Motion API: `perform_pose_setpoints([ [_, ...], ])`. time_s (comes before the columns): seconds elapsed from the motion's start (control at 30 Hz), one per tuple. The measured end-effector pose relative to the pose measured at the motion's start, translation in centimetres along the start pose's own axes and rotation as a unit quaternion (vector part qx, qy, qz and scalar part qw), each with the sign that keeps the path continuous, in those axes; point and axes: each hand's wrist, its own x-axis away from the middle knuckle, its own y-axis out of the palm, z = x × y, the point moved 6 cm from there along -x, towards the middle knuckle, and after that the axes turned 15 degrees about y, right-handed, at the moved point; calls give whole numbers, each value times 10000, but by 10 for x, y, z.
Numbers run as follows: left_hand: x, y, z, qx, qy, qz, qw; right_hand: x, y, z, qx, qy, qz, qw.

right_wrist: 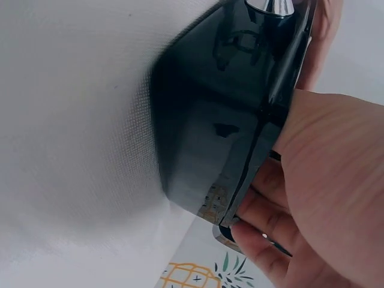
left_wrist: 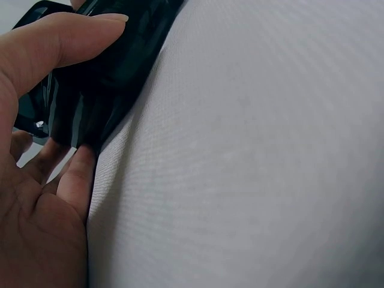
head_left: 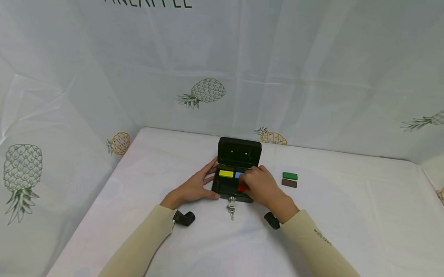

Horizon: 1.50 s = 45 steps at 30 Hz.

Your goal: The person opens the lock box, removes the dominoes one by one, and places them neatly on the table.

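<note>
A black lockable cash box (head_left: 224, 188) stands on the table with its lid (head_left: 239, 151) raised. My left hand (head_left: 195, 186) holds it by the left side, thumb at the front and the other fingers along the side, as the left wrist view also shows. Over the box's right half, my right hand (head_left: 259, 187) pinches a small red block (head_left: 243, 187); its fingertips are partly hidden. Inside the box lie a yellow block (head_left: 226, 173) and a blue block (head_left: 238, 175), the latter partly covered by the right hand. Keys (head_left: 231, 208) hang from the silver lock (right_wrist: 271, 6) at the front.
A green block (head_left: 290, 176) and a brown block (head_left: 289, 183) lie on the table to the right of the box. White cloth covers the table (head_left: 351, 237), and a pineapple-print curtain (head_left: 256, 59) hangs behind it. Black wrist cameras (head_left: 184, 218) sit at both sleeves.
</note>
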Motion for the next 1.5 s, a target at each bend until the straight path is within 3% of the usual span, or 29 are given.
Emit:
perform_pose_setpoints([
  [0.33, 0, 1, 2, -76, -66, 42, 9999, -1, 1, 1, 7, -56, -8, 10000],
  [0.63, 2, 0, -1, -71, -93, 55, 9999, 5, -13, 7, -379, -254, 645, 9969],
  [0.87, 2, 0, -2, -140, -108, 81, 9998, 13, -27, 17, -465, -74, 877, 9950],
  [1.27, 2, 1, -1, -161, -74, 62, 9998, 29, -36, 49, -616, 81, 1363, 9887],
  [1.5, 1, 1, 3, -101, -25, -22, 9999, 38, -33, 72, -654, 330, 1399, 9875],
])
